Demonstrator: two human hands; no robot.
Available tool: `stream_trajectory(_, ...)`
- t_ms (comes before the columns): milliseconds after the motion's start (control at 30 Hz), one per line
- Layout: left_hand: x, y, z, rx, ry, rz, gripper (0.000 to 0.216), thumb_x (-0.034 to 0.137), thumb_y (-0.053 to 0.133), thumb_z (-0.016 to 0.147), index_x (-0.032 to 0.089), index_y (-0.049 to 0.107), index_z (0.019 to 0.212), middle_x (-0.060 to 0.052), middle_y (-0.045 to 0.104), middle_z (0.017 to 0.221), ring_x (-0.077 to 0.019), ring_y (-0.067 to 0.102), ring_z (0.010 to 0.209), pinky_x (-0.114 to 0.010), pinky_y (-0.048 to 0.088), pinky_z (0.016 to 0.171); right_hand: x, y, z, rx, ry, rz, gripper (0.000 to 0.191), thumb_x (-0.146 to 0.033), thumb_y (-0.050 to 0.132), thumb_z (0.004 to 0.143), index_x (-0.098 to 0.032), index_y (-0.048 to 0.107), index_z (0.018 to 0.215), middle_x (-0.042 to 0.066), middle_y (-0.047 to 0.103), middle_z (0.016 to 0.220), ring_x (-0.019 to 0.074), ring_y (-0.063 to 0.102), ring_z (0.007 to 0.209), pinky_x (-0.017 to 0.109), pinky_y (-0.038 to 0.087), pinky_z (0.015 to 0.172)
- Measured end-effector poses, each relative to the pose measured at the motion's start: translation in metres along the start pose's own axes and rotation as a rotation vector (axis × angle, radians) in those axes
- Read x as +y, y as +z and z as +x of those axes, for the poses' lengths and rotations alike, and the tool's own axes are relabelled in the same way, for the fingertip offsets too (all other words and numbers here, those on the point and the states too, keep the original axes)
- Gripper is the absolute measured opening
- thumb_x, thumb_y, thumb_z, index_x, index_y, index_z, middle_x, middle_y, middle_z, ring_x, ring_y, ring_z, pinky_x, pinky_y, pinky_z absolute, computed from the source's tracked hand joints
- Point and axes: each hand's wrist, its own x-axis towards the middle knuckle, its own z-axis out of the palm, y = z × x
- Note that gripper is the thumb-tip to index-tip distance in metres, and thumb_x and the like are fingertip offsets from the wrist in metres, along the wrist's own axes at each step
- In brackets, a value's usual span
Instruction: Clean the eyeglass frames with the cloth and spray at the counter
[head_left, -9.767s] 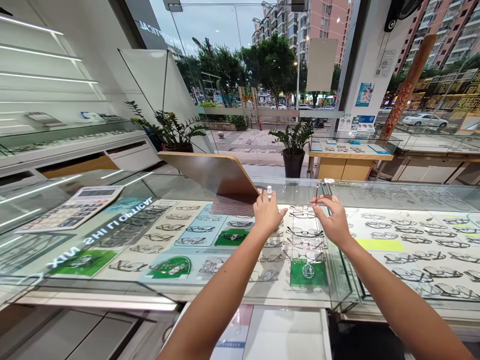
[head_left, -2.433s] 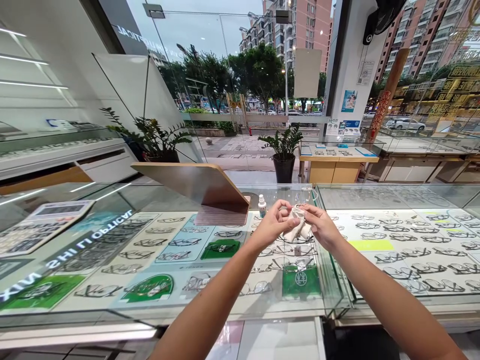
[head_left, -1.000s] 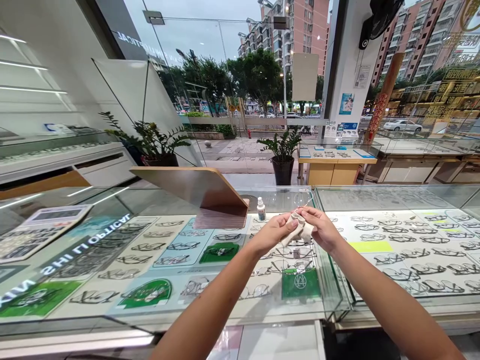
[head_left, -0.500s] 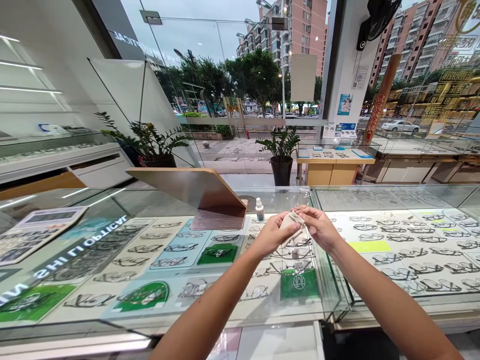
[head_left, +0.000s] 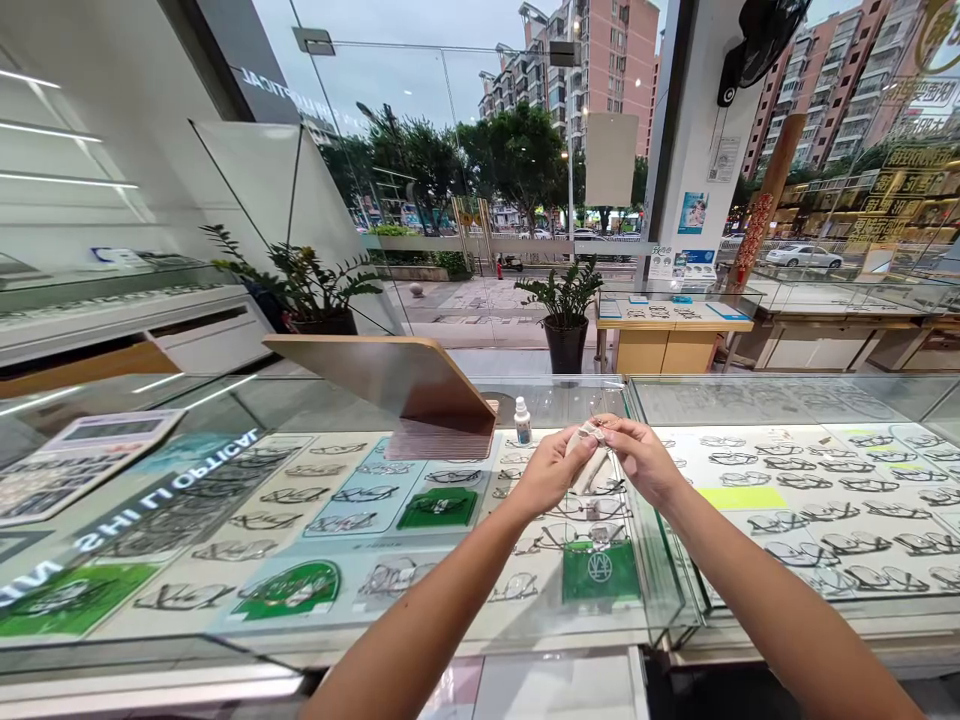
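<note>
Above the glass display counter, my left hand is closed round a pale beige cleaning cloth, thumb on top. My right hand meets it from the right, its fingertips pinched on the cloth's upper edge. Something thin seems to lie between the fingers in the cloth, but it is too small and covered to make out. A small white bottle with a white cap stands upright on the counter, just left of and beyond my hands.
A tilted wooden-edged mirror or board stands on the counter's left part. A calculator lies at far left. Rows of spectacles fill the cases under glass, with a green card below my hands. A potted plant stands beyond.
Both hands stay together at nearly the same spot. The cloth has been shifted and folded between the fingers, with its loose part now hanging lower. The view has moved slightly.
</note>
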Motion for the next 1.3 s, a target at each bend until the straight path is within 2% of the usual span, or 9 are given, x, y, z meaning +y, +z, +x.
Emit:
stream_trajectory(167, 0.002, -0.002, 0.0, -0.068, -0.004, 0.069, 0.062, 0.077, 0.059, 0.086, 0.016, 0.054, 0.076, 0.004, 0.046, 0.061, -0.009, 0.035, 0.055, -0.024, 0.026, 0.054, -0.003, -0.002, 0.001, 0.019, 0.021, 0.01, 0.026, -0.041, 0.095, 0.06, -0.023, 0.076, 0.064, 0.004, 0.068, 0.102, 0.0201, 0.06, 0.096, 0.035, 0.048, 0.091)
stream_trajectory(367, 0.01, -0.003, -0.002, -0.215, -0.009, 0.015, 0.056, 0.067, 0.07, 0.084, 0.014, 0.063, 0.099, 0.003, 0.05, 0.072, -0.0084, 0.036, 0.06, -0.023, 0.026, 0.055, -0.003, -0.007, 0.006, 0.043, 0.043, 0.021, 0.024, -0.04, 0.091, 0.061, -0.022, 0.076, 0.066, 0.004, 0.069, 0.1, 0.0189, 0.059, 0.09, 0.034, 0.049, 0.085)
stream_trajectory(533, 0.008, -0.003, -0.002, -0.101, -0.058, 0.064, 0.055, 0.064, 0.079, 0.076, 0.014, 0.062, 0.094, 0.005, 0.048, 0.066, -0.008, 0.037, 0.057, -0.022, 0.025, 0.054, -0.001, -0.001, 0.003, 0.045, 0.053, 0.048, 0.025, -0.04, 0.093, 0.06, -0.022, 0.078, 0.068, 0.003, 0.072, 0.094, 0.0172, 0.06, 0.085, 0.032, 0.048, 0.083)
stream_trajectory(700, 0.009, -0.001, -0.004, 0.029, 0.04, 0.164, 0.053, 0.067, 0.072, 0.08, 0.014, 0.065, 0.088, 0.002, 0.053, 0.068, -0.0109, 0.044, 0.062, -0.024, 0.035, 0.061, 0.0, 0.006, -0.002, 0.045, 0.052, 0.063, 0.021, -0.038, 0.091, 0.063, -0.023, 0.078, 0.07, 0.002, 0.072, 0.089, 0.0183, 0.061, 0.087, 0.033, 0.048, 0.087)
stream_trajectory(800, 0.011, 0.001, -0.005, 0.065, 0.07, 0.196, 0.053, 0.068, 0.067, 0.084, 0.015, 0.069, 0.09, 0.003, 0.051, 0.065, -0.0116, 0.042, 0.061, -0.025, 0.034, 0.06, 0.0, 0.005, -0.002, 0.058, 0.051, 0.065, 0.018, -0.036, 0.089, 0.063, -0.023, 0.078, 0.07, 0.002, 0.073, 0.092, 0.0192, 0.062, 0.088, 0.034, 0.048, 0.09)
stream_trajectory(967, 0.012, 0.002, -0.005, 0.068, 0.13, 0.172, 0.058, 0.074, 0.06, 0.087, 0.016, 0.064, 0.078, 0.002, 0.05, 0.064, -0.0124, 0.041, 0.062, -0.026, 0.034, 0.061, -0.002, 0.003, -0.002, 0.048, 0.022, 0.037, 0.016, -0.035, 0.087, 0.066, -0.023, 0.078, 0.073, 0.003, 0.072, 0.095, 0.0196, 0.062, 0.091, 0.035, 0.047, 0.093)
stream_trajectory(1067, 0.011, 0.0, -0.003, 0.003, 0.088, 0.166, 0.063, 0.079, 0.055, 0.087, 0.018, 0.054, 0.071, 0.002, 0.046, 0.063, -0.0114, 0.037, 0.06, -0.026, 0.032, 0.058, -0.003, 0.004, -0.002, 0.054, 0.013, 0.047, 0.02, -0.034, 0.091, 0.063, -0.024, 0.076, 0.07, 0.001, 0.07, 0.093, 0.019, 0.061, 0.091, 0.035, 0.047, 0.093)
stream_trajectory(1167, 0.009, -0.003, 0.0, -0.05, 0.046, 0.153, 0.065, 0.083, 0.053, 0.086, 0.018, 0.052, 0.073, 0.002, 0.049, 0.067, -0.0116, 0.039, 0.061, -0.025, 0.034, 0.058, -0.004, 0.002, 0.0, 0.071, 0.036, 0.07, 0.024, -0.035, 0.093, 0.06, -0.024, 0.075, 0.07, 0.001, 0.069, 0.094, 0.0175, 0.06, 0.088, 0.034, 0.047, 0.089)
stream_trajectory(1300, 0.008, -0.008, 0.003, 0.01, 0.013, 0.134, 0.071, 0.088, 0.051, 0.082, 0.018, 0.056, 0.073, 0.001, 0.053, 0.067, -0.0133, 0.045, 0.064, -0.026, 0.04, 0.061, -0.008, -0.003, 0.002, 0.09, 0.012, 0.047, 0.024, -0.038, 0.092, 0.061, -0.024, 0.076, 0.07, 0.001, 0.068, 0.097, 0.018, 0.058, 0.09, 0.034, 0.046, 0.091)
